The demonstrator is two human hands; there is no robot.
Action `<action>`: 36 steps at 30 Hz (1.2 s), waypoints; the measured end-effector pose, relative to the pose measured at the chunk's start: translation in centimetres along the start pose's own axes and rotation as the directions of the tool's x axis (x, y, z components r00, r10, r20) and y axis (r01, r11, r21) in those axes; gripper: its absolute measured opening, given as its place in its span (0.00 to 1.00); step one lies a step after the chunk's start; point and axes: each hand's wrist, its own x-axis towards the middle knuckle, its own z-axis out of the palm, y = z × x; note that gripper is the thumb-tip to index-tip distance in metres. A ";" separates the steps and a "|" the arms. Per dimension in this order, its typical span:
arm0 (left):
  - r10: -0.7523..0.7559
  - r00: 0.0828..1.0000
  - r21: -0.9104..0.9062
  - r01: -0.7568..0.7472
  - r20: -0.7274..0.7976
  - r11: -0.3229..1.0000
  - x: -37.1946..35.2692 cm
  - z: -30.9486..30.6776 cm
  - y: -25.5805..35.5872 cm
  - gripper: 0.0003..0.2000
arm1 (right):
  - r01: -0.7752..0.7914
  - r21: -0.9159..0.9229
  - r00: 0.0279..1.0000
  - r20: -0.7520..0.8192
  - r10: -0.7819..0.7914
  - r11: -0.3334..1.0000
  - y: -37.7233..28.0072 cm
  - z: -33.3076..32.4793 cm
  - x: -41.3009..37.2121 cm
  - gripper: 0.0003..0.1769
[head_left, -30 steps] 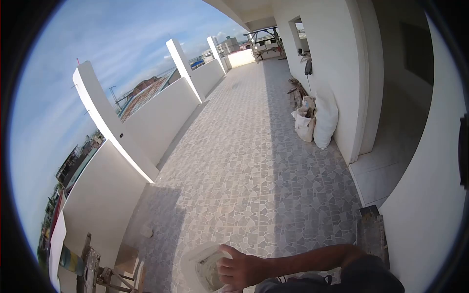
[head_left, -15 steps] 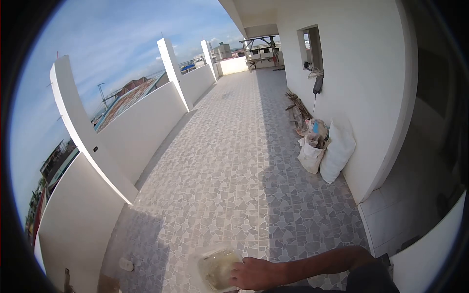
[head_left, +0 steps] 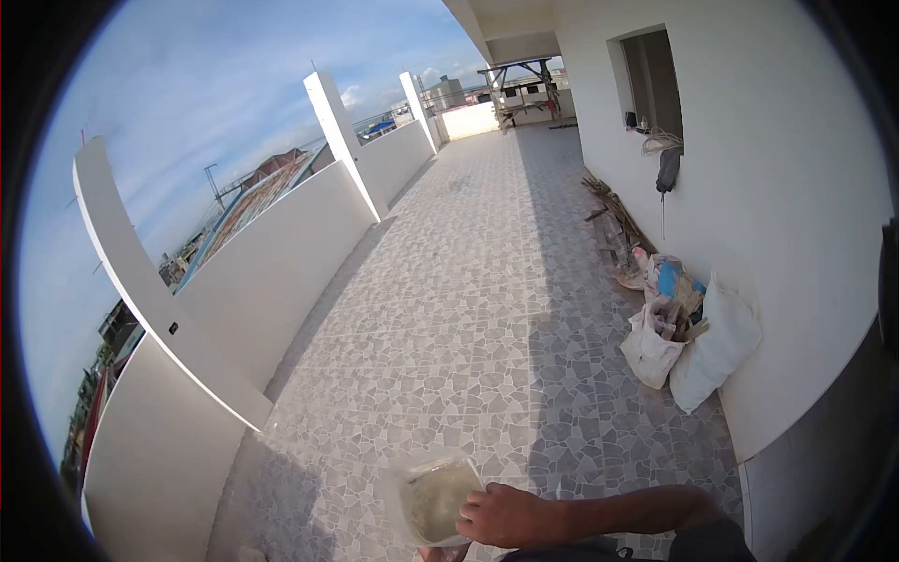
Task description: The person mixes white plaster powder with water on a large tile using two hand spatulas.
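My right hand (head_left: 510, 516) reaches in from the lower right, its fingers closed over the near right rim of a whitish, translucent plastic tub (head_left: 410, 510). Cloudy, pale liquid (head_left: 443, 501) lies inside, and the tub is held above the tiled floor. Just under the tub, at the bottom edge of the view, a small patch of skin shows; whether it is my left hand or a foot I cannot make out.
Stone-patterned tiles (head_left: 440, 365) run ahead between a low white wall (head_left: 281, 253) with pillars and a house wall (head_left: 749, 169). White sacks (head_left: 716, 347) and wood scraps (head_left: 618, 211) lie along the right. A wooden frame (head_left: 520, 89) stands at the far end.
The sacks and window on the right appear larger and nearer. The tub and my right hand sit slightly further right and higher in view, grip unchanged. A pale object on the floor has nearly left view.
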 end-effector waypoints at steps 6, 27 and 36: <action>0.051 0.999 -0.035 -0.051 -0.005 0.998 17.9 6.4 -0.3 0.27 | 0.082 0.093 0.996 -0.046 -0.078 0.992 19.4 -1.3 3.8 0.07; -0.068 0.996 -0.057 0.071 0.060 0.996 88.9 18.2 -0.1 0.26 | -0.073 0.038 0.993 -0.088 0.076 0.997 88.9 0.0 13.8 0.07; 0.031 0.999 0.012 -0.031 0.014 0.999 119.0 27.0 -3.8 0.26 | 0.017 0.118 1.000 -0.019 -0.015 0.993 122.1 -0.8 16.3 0.07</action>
